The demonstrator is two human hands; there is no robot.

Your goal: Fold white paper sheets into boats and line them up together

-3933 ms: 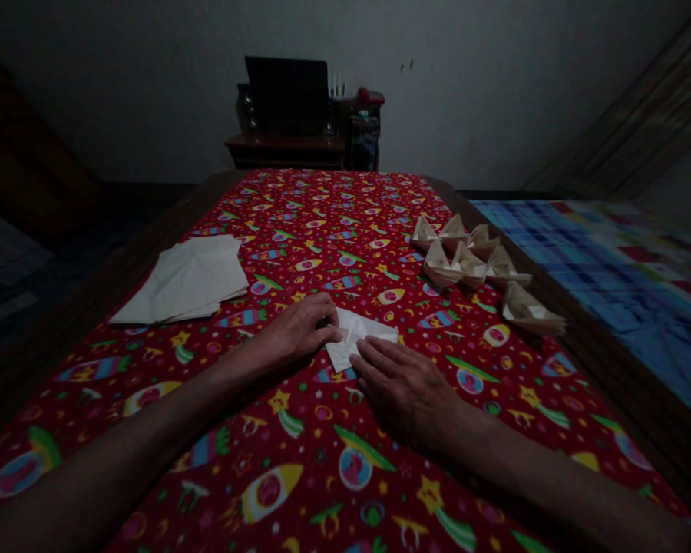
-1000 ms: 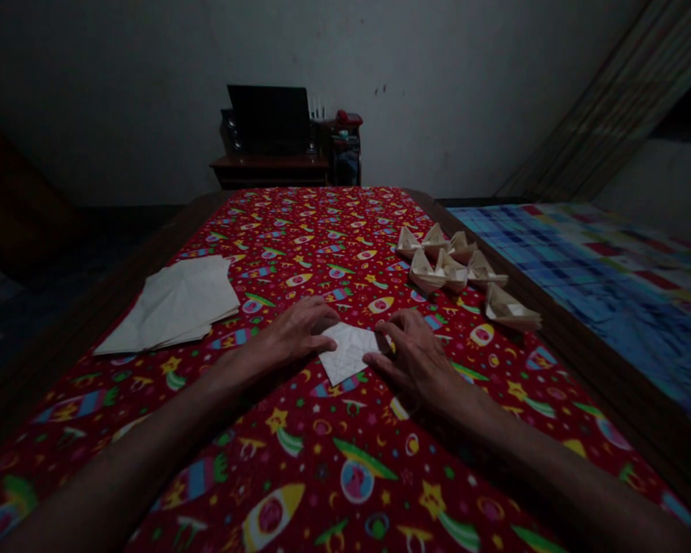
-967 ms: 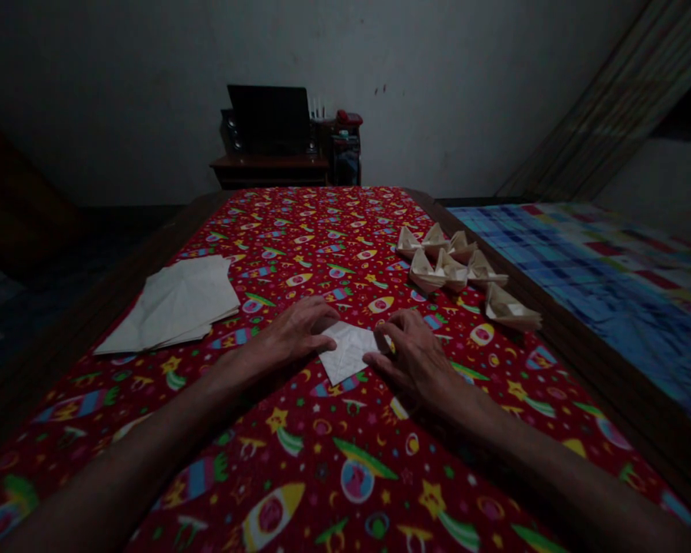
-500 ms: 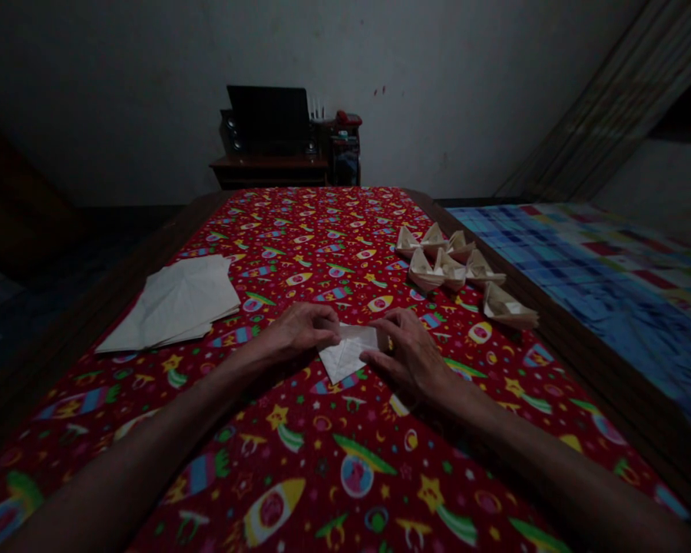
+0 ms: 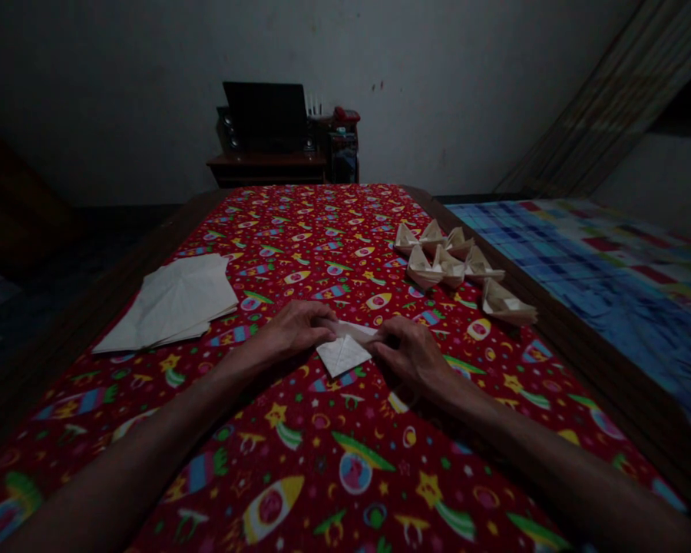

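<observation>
Between my hands is a small folded sheet of white paper (image 5: 344,355), its lower point towards me and its upper edge lifted in a fold. My left hand (image 5: 300,329) pinches the paper's upper left part between thumb and fingers. On the other side, my right hand (image 5: 410,347) grips the upper right corner, fingers curled and thumb pressed in. Parts of the paper under the fingertips are hidden. A stack of flat white paper sheets (image 5: 176,299) lies to the left. Several folded paper boats (image 5: 449,266) stand in rows at the right, one more paper boat (image 5: 507,302) nearer to me.
A red patterned cloth (image 5: 299,430) covers the table, whose dark wooden edge (image 5: 587,392) shows at the right. Beyond the far end, a monitor (image 5: 265,115) stands on a small desk (image 5: 268,167). A bed with a checked cover (image 5: 530,261) adjoins the right side.
The paper's upper edge has been folded up away from the lower point, showing a strip between my hands. My right hand's fingers have curled in more. The view has shifted slightly.
</observation>
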